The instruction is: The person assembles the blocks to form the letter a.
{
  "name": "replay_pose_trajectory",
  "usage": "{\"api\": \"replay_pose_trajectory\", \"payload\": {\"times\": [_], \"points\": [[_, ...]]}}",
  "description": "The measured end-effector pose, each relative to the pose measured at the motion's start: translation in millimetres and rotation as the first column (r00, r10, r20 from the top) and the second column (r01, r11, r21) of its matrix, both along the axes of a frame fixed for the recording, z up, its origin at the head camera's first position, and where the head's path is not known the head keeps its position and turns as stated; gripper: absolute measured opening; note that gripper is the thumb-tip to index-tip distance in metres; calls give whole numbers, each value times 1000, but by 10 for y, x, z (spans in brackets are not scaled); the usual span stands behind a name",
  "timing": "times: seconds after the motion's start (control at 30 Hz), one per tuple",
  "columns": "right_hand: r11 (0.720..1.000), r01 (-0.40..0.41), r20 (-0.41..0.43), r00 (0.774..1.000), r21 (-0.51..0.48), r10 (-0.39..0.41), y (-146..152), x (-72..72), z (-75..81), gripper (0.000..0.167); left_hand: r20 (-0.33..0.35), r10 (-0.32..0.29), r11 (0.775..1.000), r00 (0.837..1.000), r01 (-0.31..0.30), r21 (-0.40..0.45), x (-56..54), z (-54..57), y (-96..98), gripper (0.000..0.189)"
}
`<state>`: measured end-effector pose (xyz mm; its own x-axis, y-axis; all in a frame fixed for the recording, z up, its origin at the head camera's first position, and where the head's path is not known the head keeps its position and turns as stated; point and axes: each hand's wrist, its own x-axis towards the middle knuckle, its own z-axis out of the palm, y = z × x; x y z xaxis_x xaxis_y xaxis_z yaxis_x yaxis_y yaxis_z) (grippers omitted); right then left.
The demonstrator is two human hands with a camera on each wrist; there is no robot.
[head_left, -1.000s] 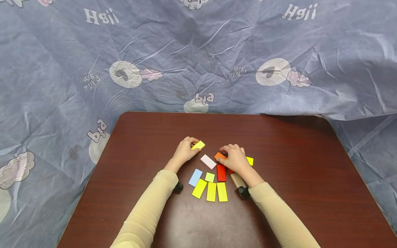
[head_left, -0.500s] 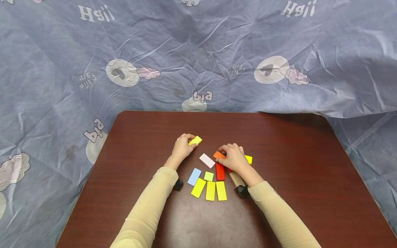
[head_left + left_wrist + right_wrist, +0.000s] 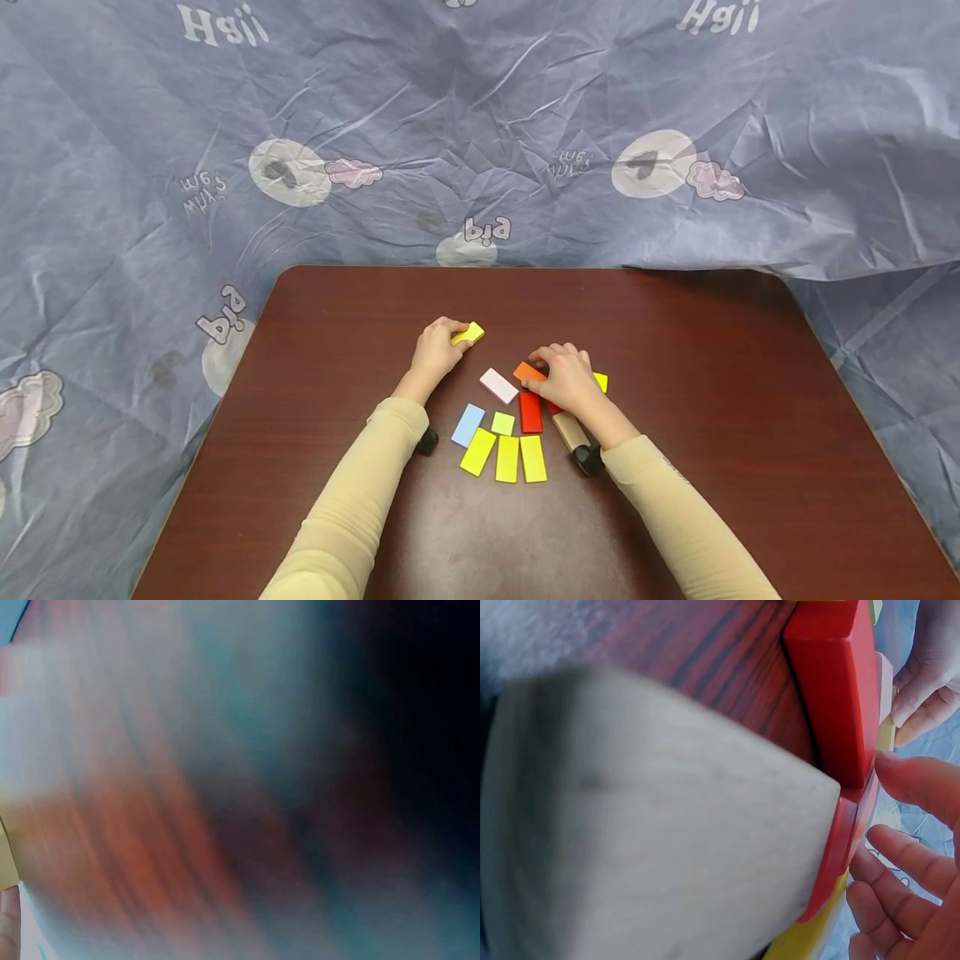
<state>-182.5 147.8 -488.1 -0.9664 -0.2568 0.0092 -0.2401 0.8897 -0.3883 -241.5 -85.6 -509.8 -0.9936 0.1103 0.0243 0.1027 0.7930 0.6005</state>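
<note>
1. On the worktop (image 3: 675, 350), L of ctr, we're pinching the yellow blk (image 3: 468, 334) w/ L grip (image 3: 436, 353); its long axis is pointing far-R.
2. Pink blk (image 3: 498, 386) is lying apart, nearer us, btwn hands.
3. We're holding R grip (image 3: 568, 379) at the orange blk (image 3: 528, 372), farther from yellow; can't tell if it's pinching.

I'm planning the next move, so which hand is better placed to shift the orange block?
Probably the right hand: its thumb and fingers are around the orange block. The left hand is farther off and occupied, gripping a yellow block.
</note>
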Motion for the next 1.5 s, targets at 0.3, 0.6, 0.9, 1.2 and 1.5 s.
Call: {"api": "replay_pose_trajectory", "payload": {"times": [0.3, 0.6, 0.9, 1.2, 1.5], "points": [[1000, -2, -1, 1000, -23, 2, -6, 6, 18, 42, 0, -38, 998, 999, 38, 45, -17, -9, -81, 39], [1000, -6, -10, 1000, -22, 6, 3, 1, 19, 41, -35, -52, 998, 998, 53, 33, -18, -21, -117, 38], [1000, -3, -1, 1000, -25, 3, 26, 1, 11, 38, -50, -29, 996, 998, 33, 82, -9, -57, -124, 38], [1000, 2, 25, 1000, -11, -2, 4, -7, 8, 29, -41, -27, 995, 999, 31, 93, -9, -54, -114, 38], [1000, 9, 15, 1000, -23, -9, -26, -61, -13, 28, -24, -26, 995, 999, 28, 96, -11, -49, -110, 38]]}}
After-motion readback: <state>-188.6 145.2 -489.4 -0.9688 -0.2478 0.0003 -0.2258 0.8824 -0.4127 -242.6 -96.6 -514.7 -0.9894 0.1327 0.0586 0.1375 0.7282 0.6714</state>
